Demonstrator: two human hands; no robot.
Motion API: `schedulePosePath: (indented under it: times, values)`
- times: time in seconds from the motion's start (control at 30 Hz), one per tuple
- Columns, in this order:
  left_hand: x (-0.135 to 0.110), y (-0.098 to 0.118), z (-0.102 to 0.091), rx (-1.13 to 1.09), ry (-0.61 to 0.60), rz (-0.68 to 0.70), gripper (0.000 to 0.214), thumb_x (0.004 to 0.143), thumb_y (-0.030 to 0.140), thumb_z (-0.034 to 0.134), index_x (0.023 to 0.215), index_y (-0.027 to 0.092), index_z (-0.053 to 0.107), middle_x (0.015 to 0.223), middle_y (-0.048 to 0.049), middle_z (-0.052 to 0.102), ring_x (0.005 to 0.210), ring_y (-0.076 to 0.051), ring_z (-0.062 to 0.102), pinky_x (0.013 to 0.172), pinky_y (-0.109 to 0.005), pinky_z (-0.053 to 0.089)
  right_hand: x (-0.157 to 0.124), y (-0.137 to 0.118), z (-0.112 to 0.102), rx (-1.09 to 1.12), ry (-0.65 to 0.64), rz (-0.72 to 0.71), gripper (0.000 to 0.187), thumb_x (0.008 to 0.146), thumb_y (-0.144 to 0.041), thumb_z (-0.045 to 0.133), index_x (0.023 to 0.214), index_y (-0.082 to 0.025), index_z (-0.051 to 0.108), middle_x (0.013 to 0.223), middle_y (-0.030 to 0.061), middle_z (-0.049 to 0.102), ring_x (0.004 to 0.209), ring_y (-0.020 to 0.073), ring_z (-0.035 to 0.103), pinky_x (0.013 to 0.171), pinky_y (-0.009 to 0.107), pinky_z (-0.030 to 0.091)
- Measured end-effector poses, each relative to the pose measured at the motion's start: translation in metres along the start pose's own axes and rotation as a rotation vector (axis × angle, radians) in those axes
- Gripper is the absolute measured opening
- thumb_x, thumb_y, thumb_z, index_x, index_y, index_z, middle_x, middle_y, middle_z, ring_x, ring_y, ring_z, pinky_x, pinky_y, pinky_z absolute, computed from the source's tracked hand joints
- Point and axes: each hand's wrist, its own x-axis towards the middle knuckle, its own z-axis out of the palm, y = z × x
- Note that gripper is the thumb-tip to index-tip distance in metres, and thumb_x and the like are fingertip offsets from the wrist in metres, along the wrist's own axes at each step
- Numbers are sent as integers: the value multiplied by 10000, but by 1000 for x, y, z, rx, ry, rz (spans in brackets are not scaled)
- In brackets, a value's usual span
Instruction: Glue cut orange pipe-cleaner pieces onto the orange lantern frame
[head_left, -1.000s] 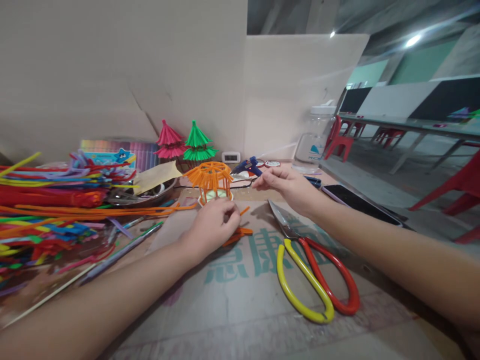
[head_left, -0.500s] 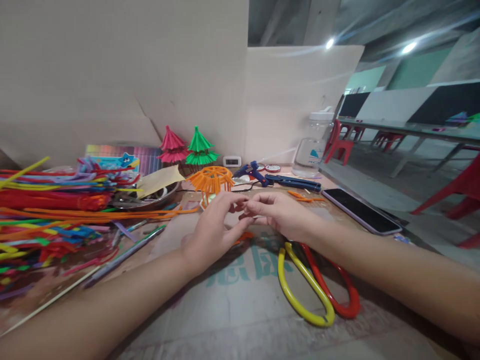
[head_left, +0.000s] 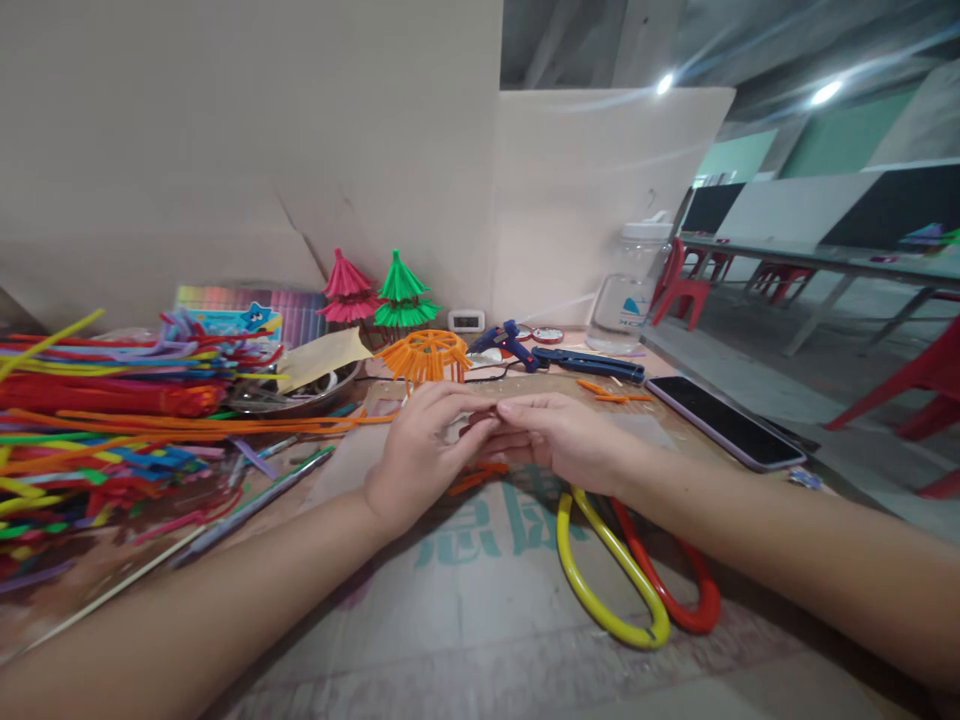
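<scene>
My left hand point(head_left: 424, 450) and my right hand point(head_left: 559, 432) meet fingertip to fingertip over the cardboard sheet, both closed in a pinch. Whatever lies between the fingers is too small or hidden to make out. Short orange pipe cleaner pieces point(head_left: 480, 475) lie just under my hands. Close to my right wrist rest scissors with one yellow handle point(head_left: 611, 580) and one red handle point(head_left: 694, 600); my forearm hides their blades. Behind my left hand stands an orange pipe cleaner umbrella shape point(head_left: 424, 354), its lower part covered by my fingers.
Piles of coloured pipe cleaners point(head_left: 112, 395) fill the left side. Along the back are pink point(head_left: 349, 290) and green point(head_left: 405, 290) tree shapes, a blue glue gun point(head_left: 510, 343), dark blue pliers-like tool point(head_left: 589, 363) and a bottle point(head_left: 626, 290). A phone point(head_left: 724, 422) lies right.
My fingers have drawn closer together, the right hand's fingers now extending beneath the left fingertips. The orange pieces below show more plainly. The view has shifted slightly.
</scene>
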Motion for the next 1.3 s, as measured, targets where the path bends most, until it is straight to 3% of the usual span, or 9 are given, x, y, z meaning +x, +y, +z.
schedulePosePath:
  times: [0.13,0.23,0.37,0.5,0.6,0.73,0.87,1.1,1.3]
  values:
    - [1,1,-2,-12,-27,-42,80,897,220,595,875,206,670,913,-39,674,876,-166,615,802,-313,475,0,-2,1,-76,-13,64,219,835,-362,667,886,-160,735,841,77,753,764,177,714,801,331,557]
    - [1,3,-2,-72,-39,-57,113,935,205,512,906,200,621,901,-34,651,890,-166,591,822,-318,462,5,-18,-12,-221,50,7,236,872,-370,628,928,-153,703,869,93,748,672,159,691,660,304,567]
    - [-1,5,-3,-107,-72,-134,202,984,246,402,860,191,551,822,-26,588,820,-157,559,788,-307,445,10,-57,-51,-300,289,-216,187,862,-301,647,968,-148,662,838,73,721,534,91,593,486,216,478]
    - [-2,5,-3,-102,-118,-138,277,997,270,372,814,186,563,792,-28,594,793,-157,561,751,-299,436,6,-81,-75,-392,513,-361,144,782,-202,711,912,-168,658,607,-27,582,422,48,436,386,185,290]
    - [-2,3,-1,-81,-148,-101,193,967,269,470,864,193,615,828,-30,648,812,-162,584,762,-303,437,0,-72,-63,-614,403,-332,155,802,-285,686,908,-171,692,532,-54,486,417,57,384,396,208,257]
    - [-2,1,2,-101,-128,-95,86,894,255,610,830,197,614,841,-24,674,809,-165,603,767,-307,446,-6,-43,-29,-977,147,-421,214,832,-326,644,981,-189,712,677,-14,590,566,97,486,505,227,356]
    - [-2,0,3,-135,-104,-111,138,845,262,675,777,198,573,806,-7,652,789,-160,600,757,-303,444,-7,-25,-16,-1125,99,-431,244,875,-357,602,1055,-222,696,817,10,668,676,126,554,583,239,395]
    - [-3,-3,4,-132,-104,-126,183,820,293,703,752,189,568,796,-16,632,766,-163,570,718,-297,428,-2,-21,-20,-1056,64,-290,220,866,-364,596,803,-201,730,709,1,672,629,131,563,561,246,381]
    - [-6,-9,6,-57,-173,-85,201,816,293,706,742,188,551,767,-5,605,762,-164,554,696,-283,403,-1,-7,-8,-882,154,-183,136,757,-293,699,816,-178,741,781,26,725,690,163,619,634,271,450]
